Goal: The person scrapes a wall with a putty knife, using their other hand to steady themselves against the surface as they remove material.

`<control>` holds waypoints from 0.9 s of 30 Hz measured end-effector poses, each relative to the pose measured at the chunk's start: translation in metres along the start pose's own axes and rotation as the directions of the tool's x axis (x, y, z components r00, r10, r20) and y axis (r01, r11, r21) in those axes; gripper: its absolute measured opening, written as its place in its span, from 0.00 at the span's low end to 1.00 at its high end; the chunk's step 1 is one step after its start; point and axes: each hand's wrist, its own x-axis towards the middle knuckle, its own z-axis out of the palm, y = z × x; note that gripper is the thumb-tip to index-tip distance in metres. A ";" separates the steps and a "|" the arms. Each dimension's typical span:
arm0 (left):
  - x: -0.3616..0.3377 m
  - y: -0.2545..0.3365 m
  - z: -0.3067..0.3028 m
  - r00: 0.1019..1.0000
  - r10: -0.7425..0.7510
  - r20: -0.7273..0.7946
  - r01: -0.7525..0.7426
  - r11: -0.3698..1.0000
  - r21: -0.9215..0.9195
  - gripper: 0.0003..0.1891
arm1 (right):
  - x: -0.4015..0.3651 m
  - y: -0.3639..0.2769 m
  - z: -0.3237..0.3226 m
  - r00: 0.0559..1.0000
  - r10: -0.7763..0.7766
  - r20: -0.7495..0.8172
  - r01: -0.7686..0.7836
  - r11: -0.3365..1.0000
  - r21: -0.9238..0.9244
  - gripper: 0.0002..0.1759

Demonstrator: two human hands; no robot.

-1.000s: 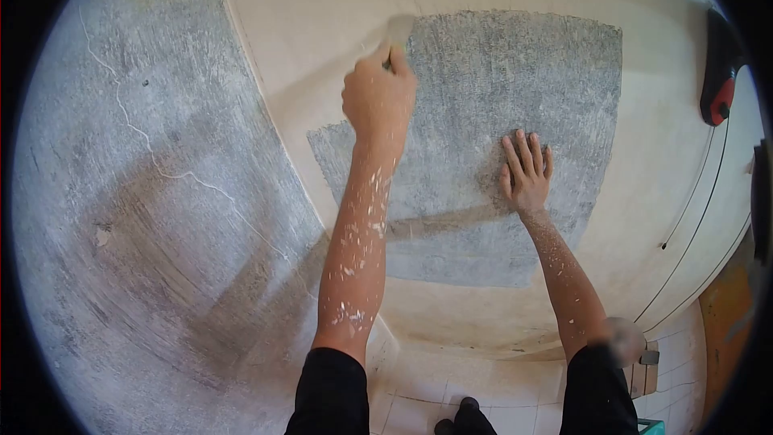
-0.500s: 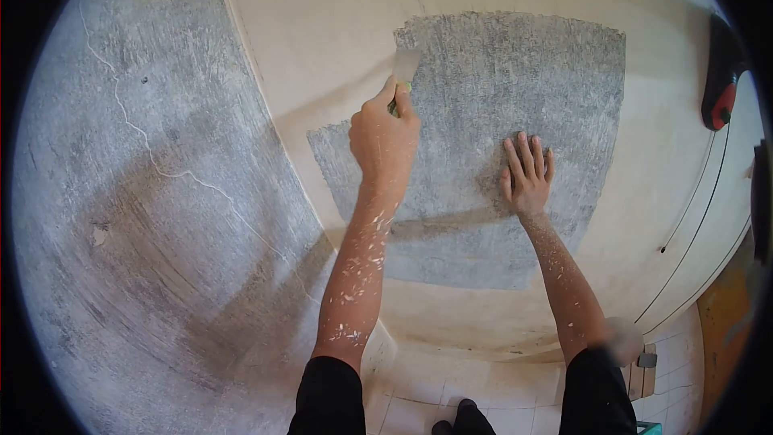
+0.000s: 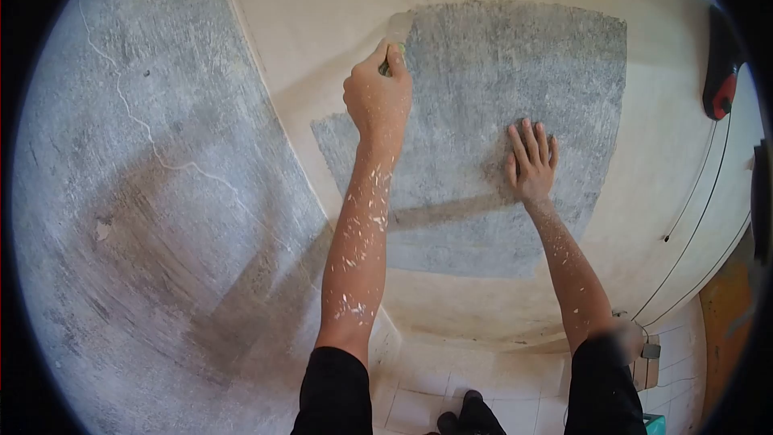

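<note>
Left hand (image 3: 377, 97) is gripping a scraper (image 3: 398, 30) at the top-left corner of the patch (image 3: 515, 56) — right hand (image 3: 531, 163) is lying flat on it, fingers spread; a tool (image 3: 719, 72) is hanging far right.

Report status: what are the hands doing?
Left hand grips putty knife, blade at grey patch edge. Right hand flat on patch. Nothing blocking.
</note>
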 end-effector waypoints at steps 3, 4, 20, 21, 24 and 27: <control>-0.012 -0.024 0.005 0.998 0.047 -0.039 -0.046 0.998 0.037 0.18 | 0.004 0.001 -0.002 1.000 -0.012 0.005 0.012 1.000 -0.005 0.29; -0.016 -0.028 0.006 0.995 0.081 -0.055 -0.077 0.995 0.062 0.18 | 0.003 0.001 0.000 1.000 -0.012 0.003 0.012 1.000 -0.007 0.29; -0.031 -0.023 0.012 0.994 0.105 -0.038 -0.105 0.994 0.025 0.19 | 0.001 0.002 0.001 1.000 -0.004 0.010 0.004 0.999 -0.033 0.29; -0.021 -0.012 0.017 0.998 0.059 -0.027 -0.059 0.998 -0.001 0.19 | 0.001 0.002 0.000 1.000 -0.002 0.014 0.002 1.000 -0.030 0.29; -0.006 0.004 0.017 0.997 0.052 -0.056 -0.053 0.999 -0.011 0.18 | 0.002 0.001 -0.001 1.000 0.006 0.030 -0.005 1.000 -0.023 0.29; -0.005 0.003 0.003 1.000 0.006 -0.016 -0.006 1.000 -0.027 0.18 | 0.001 0.002 -0.001 1.000 -0.015 -0.009 0.015 1.000 -0.020 0.29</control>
